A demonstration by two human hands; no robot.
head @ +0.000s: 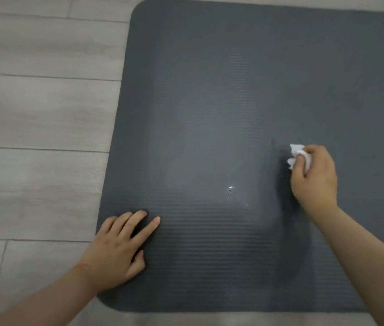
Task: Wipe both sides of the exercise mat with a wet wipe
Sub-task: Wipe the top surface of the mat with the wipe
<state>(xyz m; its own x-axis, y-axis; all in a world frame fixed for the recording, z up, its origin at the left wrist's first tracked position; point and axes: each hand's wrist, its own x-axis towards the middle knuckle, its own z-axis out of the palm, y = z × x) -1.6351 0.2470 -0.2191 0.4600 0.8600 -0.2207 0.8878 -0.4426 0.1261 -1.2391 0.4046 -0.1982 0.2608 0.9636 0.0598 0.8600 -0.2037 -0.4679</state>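
A dark grey ribbed exercise mat (221,102) lies flat on the floor and fills most of the view. My right hand (313,177) grips a crumpled white wet wipe (295,154) and holds it down on the mat's right part. A darker damp streak runs from the wipe toward the near edge. My left hand (118,248) rests flat on the mat near its near-left corner, fingers spread and straight. A few small water drops glint in the mat's middle.
Light grey wood-plank floor (33,114) lies bare to the left of the mat, and a strip of it shows along the near edge. The mat's rounded left corners are both in view; its right side runs out of frame.
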